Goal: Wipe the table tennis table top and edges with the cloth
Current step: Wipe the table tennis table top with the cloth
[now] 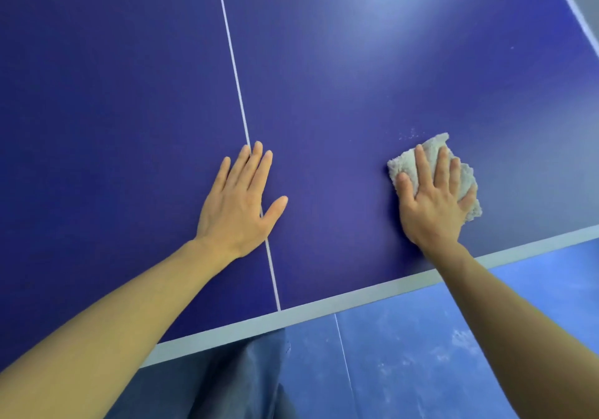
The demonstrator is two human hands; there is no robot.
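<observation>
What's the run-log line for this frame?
phase: wiping top | right hand: flat on cloth | left hand: bare, flat on centre line | near edge: untouched

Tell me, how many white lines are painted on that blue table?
3 show. A thin centre line runs under the left hand; a wide band follows the near edge; another edges the far right. More may lie outside the view.

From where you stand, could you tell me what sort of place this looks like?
Probably an indoor table tennis room or sports hall: a dark blue table with a white centre line and white edge band, over scuffed blue sports flooring.
</observation>
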